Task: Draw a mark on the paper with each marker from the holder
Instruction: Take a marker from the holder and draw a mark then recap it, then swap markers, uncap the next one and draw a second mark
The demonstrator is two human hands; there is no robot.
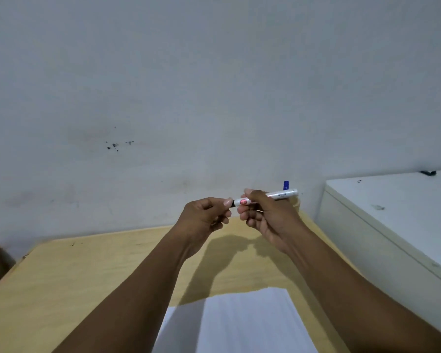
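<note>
Right hand (265, 215) gripped a white marker (270, 197) up over the wood table (74, 276), w/ left hand (204, 215) pinching its dark cap end. Looked like uncapping; next, tip goes down to paper (239, 322).

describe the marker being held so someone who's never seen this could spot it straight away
Above the far edge of the wooden table, both hands meet in mid-air in front of the wall. The marker lies sideways between them: the right hand wraps its white barrel, the left hand pinches its dark end. Unlike the blue-tipped one behind, it has a red label.
</note>
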